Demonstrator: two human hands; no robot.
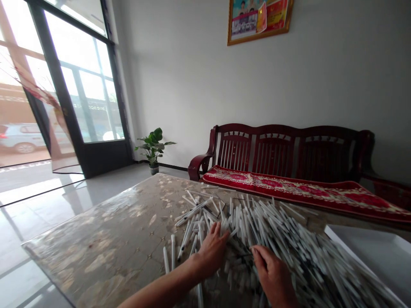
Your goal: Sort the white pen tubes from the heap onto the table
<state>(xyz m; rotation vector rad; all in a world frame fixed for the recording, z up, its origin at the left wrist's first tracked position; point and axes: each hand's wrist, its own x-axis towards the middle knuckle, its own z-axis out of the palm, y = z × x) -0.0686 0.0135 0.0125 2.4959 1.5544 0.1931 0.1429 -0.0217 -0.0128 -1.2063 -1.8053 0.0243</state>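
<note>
Many slim whitish pens (266, 226), some with dark ends or dark lines inside, lie in a loose heap on the table. My left hand (213, 246) reaches over the heap's left part, its fingers bent down among the pens. Blur and overlap hide whether those fingers grip one. To the right and nearer to me, my right hand (272, 273) is closed, thumb and forefinger pinched at the heap's near side. A thin dark rod seems to stick out leftward from this pinch, though it is blurred. Two separate pens (173, 252) lie left of my left forearm.
The patterned table cover (105, 248) stretches to the left. A shallow white tray (372, 252) stands at the right, next to the heap. Behind the table is a dark red wooden bench (276, 149) with a red floral cover (289, 188). A potted plant (154, 147) stands near the glass door (86, 94).
</note>
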